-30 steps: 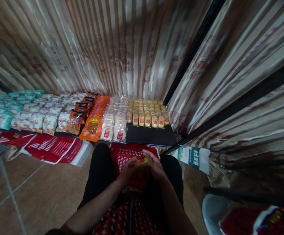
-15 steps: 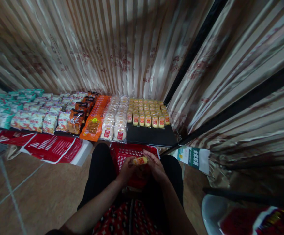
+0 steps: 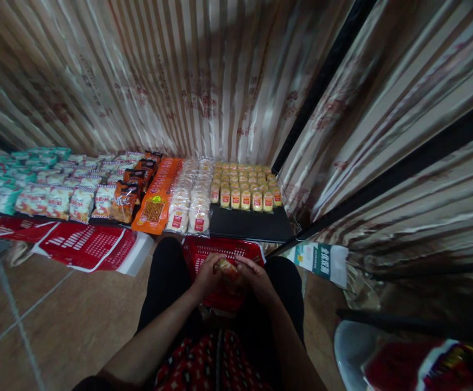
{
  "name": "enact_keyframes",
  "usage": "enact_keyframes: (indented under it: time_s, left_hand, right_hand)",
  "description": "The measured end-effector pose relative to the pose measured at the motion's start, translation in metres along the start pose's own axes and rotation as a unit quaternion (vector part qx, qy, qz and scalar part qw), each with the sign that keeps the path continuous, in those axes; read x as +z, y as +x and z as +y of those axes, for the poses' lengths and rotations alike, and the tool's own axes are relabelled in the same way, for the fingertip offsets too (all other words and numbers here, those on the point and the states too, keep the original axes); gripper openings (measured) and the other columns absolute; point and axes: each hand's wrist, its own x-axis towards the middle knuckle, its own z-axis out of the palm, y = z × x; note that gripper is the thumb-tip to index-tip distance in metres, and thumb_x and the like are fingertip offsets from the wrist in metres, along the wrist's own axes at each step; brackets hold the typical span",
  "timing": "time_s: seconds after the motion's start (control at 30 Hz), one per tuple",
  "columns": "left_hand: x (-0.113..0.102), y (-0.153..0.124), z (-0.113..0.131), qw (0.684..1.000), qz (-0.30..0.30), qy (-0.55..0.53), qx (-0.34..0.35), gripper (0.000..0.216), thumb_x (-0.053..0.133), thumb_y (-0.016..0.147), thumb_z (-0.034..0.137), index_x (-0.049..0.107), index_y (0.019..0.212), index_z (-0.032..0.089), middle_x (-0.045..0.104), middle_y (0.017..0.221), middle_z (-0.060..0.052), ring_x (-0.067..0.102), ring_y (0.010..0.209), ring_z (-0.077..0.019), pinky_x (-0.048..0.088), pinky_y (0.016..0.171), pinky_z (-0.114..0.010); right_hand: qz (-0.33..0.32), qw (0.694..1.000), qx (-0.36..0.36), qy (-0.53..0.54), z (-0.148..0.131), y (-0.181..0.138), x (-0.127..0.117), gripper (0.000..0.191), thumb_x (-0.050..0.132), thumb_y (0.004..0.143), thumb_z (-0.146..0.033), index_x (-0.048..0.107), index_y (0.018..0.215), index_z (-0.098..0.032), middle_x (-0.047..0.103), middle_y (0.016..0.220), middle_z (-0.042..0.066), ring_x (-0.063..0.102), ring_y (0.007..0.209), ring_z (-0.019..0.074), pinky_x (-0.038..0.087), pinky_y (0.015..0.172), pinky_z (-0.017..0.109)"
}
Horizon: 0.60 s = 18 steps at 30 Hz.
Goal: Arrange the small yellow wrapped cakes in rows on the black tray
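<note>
Both my hands are closed round one small yellow snack packet (image 3: 227, 267) over a red plastic basket (image 3: 203, 250) between my knees. My left hand (image 3: 207, 274) grips its left end and my right hand (image 3: 256, 277) its right end. On the black shelf (image 3: 252, 225) ahead stand rows of the same yellow packets (image 3: 244, 187), with a bare strip in front of them.
Left of the yellow packets lie clear-wrapped buns (image 3: 189, 203), a long orange packet (image 3: 157, 198), and several rows of orange, white and teal snack bags (image 3: 57, 187). Red baskets (image 3: 85, 247) lean under the shelf. Striped curtains hang behind and right. A white chair (image 3: 354, 353) stands at lower right.
My hands have risen slightly toward the shelf with the packet, and closed more tightly around it. The camera has tipped a little.
</note>
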Motion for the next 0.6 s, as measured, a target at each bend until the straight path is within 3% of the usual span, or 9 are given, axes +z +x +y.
enact_keyframes:
  time_s: [0.23,0.47,0.6]
  left_hand:
    - [-0.008,0.01,0.011,0.997,-0.057,0.043,0.011,0.036,0.049,0.07,0.004,0.065,0.098,0.02,0.062,0.096,-0.004,0.058,0.094,-0.0168,0.045,0.088,-0.032]
    - [-0.004,0.016,0.01,0.999,-0.044,0.018,-0.016,0.035,0.052,0.071,0.007,0.065,0.1,0.021,0.063,0.099,-0.004,0.058,0.096,-0.0168,0.045,0.089,-0.031]
    - [0.003,0.018,0.008,0.997,-0.006,-0.028,-0.072,0.037,0.053,0.07,0.008,0.06,0.106,0.018,0.064,0.095,-0.004,0.06,0.084,-0.0144,0.048,0.079,-0.028]
  right_hand:
    - [-0.055,0.997,-0.012,-0.045,0.002,0.003,0.006,0.054,0.08,0.058,-0.046,0.068,0.106,-0.024,0.07,0.111,0.005,0.061,0.109,0.0265,0.043,0.1,0.045]
    - [-0.047,0.997,-0.014,-0.054,0.002,0.003,0.008,0.052,0.079,0.056,-0.05,0.069,0.1,-0.024,0.072,0.102,0.005,0.065,0.1,0.0262,0.046,0.094,0.042]
    - [-0.015,0.999,-0.021,-0.032,0.002,0.002,0.007,0.049,0.079,0.056,-0.05,0.07,0.097,-0.024,0.073,0.101,0.004,0.065,0.1,0.0272,0.047,0.094,0.044]
